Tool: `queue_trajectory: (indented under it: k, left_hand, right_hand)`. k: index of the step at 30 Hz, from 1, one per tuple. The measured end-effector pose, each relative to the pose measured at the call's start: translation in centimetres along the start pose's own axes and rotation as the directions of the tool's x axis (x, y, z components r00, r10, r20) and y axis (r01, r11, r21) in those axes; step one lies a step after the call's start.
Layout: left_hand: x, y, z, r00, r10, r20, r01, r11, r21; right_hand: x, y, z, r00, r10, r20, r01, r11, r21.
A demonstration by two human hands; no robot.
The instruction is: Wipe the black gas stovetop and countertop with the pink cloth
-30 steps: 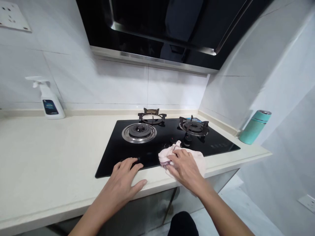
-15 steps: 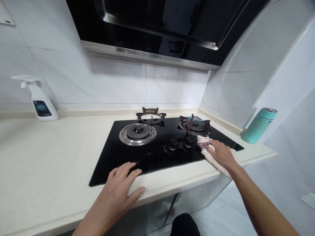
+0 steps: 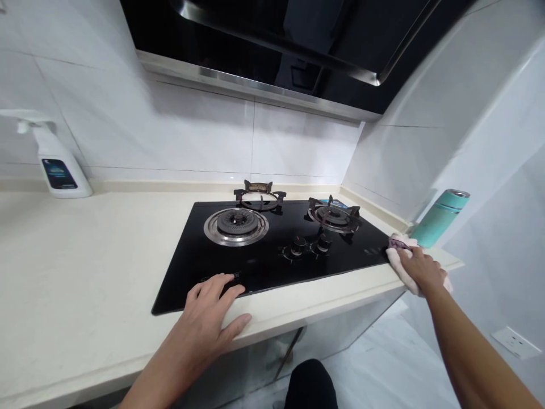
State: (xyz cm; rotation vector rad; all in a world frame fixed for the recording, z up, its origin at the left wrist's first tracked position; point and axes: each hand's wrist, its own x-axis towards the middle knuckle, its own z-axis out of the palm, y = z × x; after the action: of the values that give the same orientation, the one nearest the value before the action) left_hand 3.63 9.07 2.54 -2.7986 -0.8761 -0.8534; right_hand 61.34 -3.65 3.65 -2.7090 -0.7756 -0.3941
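My left hand point(image 3: 208, 307) rests over the front edge of a black glass gas hob point(image 3: 183, 278), its fingers spread on the glass near a small front marking. My right hand point(image 3: 419, 270) presses a pale pink cloth point(image 3: 398, 258) with a dark patterned hem at the hob's right end. The cloth lies over the hob's right corner and the countertop. Two burners with iron pan supports, a wide one point(image 3: 236, 223) and a smaller one point(image 3: 334, 217), stand behind two black knobs point(image 3: 309, 246).
A cream stone countertop point(image 3: 85, 255) surrounds the hob. A white spray bottle point(image 3: 57, 167) stands at the back left, and a teal flask point(image 3: 440, 218) stands just beyond the cloth. A black range hood point(image 3: 264, 51) hangs overhead. White tiles cover the wall.
My right hand has slid rightward with the cloth, from in front of the knobs to the hob's right end. My left hand stays in place at the front edge.
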Motion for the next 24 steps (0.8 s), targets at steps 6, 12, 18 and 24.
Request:
queue_trajectory:
  k: [6,12,18,24]
  left_hand:
    - [0.5,0.9,-0.5,1.0,0.002,0.001,-0.002,1.0,-0.003]
    - [0.2,1.3,-1.4,0.999,-0.023,0.023,0.025,0.997,-0.071]
    - [-0.1,1.3,-1.7,0.994,-0.094,0.064,0.105,0.975,-0.196]
    - [-0.1,0.6,-1.4,0.982,-0.184,0.049,0.189,0.913,-0.362]
  right_hand:
    - [-7.4,-4.6,-0.1,0.994,-0.11,0.03,0.109,0.994,0.003]
    - [-19.4,-13.8,-2.3,0.877,-0.464,-0.127,0.478,0.869,0.124]
    - [-27.4,-20.8,-4.0,0.724,-0.627,-0.289,0.689,0.682,0.246]
    - [-32.2,-24.2,-4.8,0.631,-0.691,-0.353,0.737,0.391,0.551]
